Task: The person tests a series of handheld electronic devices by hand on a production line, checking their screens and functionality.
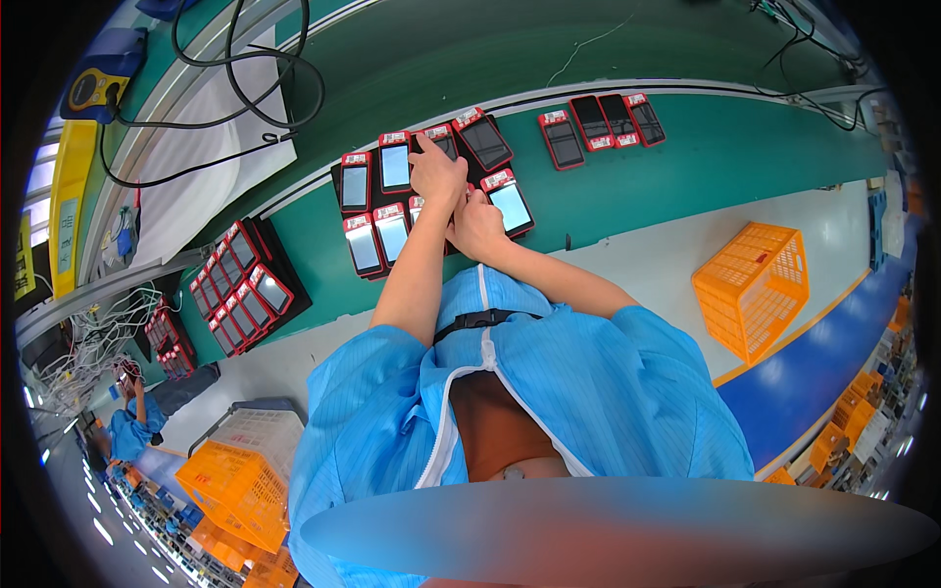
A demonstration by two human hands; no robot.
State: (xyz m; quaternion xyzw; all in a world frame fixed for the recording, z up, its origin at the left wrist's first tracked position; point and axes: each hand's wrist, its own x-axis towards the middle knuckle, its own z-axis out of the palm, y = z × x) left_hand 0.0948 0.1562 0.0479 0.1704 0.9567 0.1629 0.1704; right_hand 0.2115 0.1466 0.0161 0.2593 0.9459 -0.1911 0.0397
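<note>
Several red-framed handheld terminals lie in two rows on black trays on the green bench. My left hand [438,171] reaches over the back row, its index finger stretched out to the top of a terminal [444,145] with a dark screen. Just left of that finger is a terminal with a lit screen [395,167]. Close beside my left wrist is my right hand [478,227], fingers bent over the front row; the left wrist partly hides their tips. Another lit terminal [510,206] lies to its right. Both hands and forearms cover some front-row devices.
Further right on the bench lies a group of dark-screened terminals [593,125]. At left a black tray [291,312] carries more terminals. Black cables [260,113] hang at upper left. Orange crates [750,292] stand right and lower left. A co-worker [135,426] is far left.
</note>
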